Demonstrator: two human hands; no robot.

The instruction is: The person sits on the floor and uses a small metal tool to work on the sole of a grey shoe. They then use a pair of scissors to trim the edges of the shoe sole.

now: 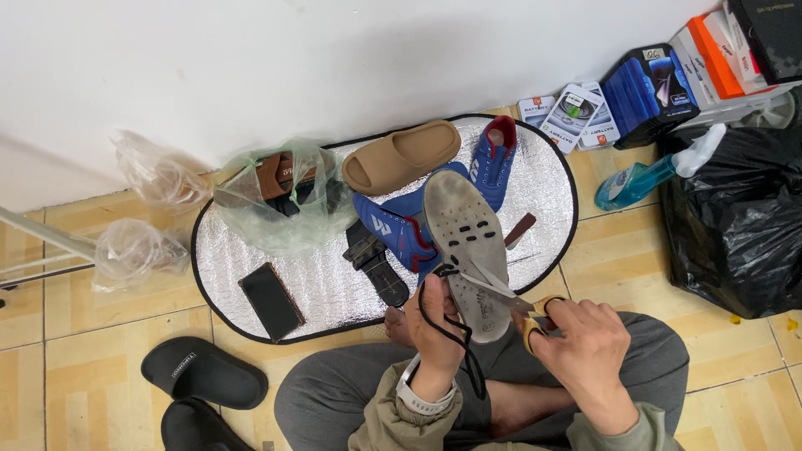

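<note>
My left hand (pixel 434 321) grips the heel end of a grey perforated insole (pixel 464 234), which points away from me, along with a black shoelace (pixel 455 342) that loops down over my wrist. My right hand (pixel 581 347) holds scissors with yellow handles (pixel 510 296); their blades lie across the insole near its heel. A blue sports shoe (pixel 397 230) lies just behind the insole on a silver mat (pixel 251 259).
On the mat lie a tan slide (pixel 401 156), a second blue shoe (pixel 493 159), a black phone (pixel 271 301) and a plastic bag of items (pixel 280 196). Black slippers (pixel 205 372) are at the left, a spray bottle (pixel 647 175), boxes and a black bag (pixel 739 225) at the right.
</note>
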